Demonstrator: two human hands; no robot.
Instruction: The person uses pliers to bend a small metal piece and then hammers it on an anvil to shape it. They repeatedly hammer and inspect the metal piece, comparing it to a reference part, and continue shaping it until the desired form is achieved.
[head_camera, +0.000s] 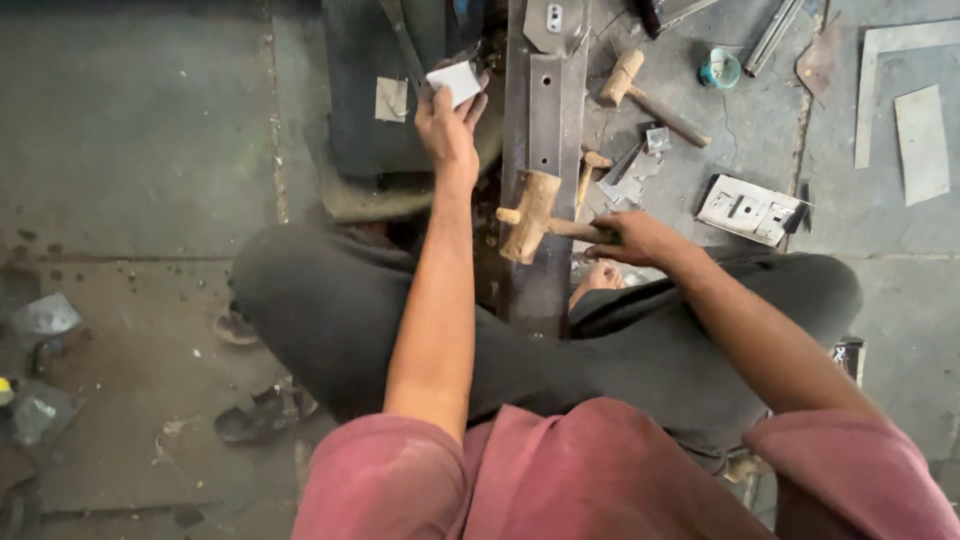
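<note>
The mallet (530, 215) was pale tan wood, the small sheet piece (455, 82) light grey-white, the long steel bar (545, 130) dark grey with rust-brown streaks, the tape roll (719, 68) teal, the switch plate (750, 209) white, the floor (140, 150) mottled grey-green

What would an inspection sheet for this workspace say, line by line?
Surface: stained concrete floor; person sits on it astride a long steel bar.
Job's things: wooden mallet over the bar; small pale metal piece.
Clutter: second mallet, white switch plate, teal tape roll, metal sheet offcuts, crumpled foil.
Grippers: left hand pinches the metal piece; right hand grips the mallet's handle.
Cables: nothing seen.
Surroundings: dark metal block beside the bar.
</note>
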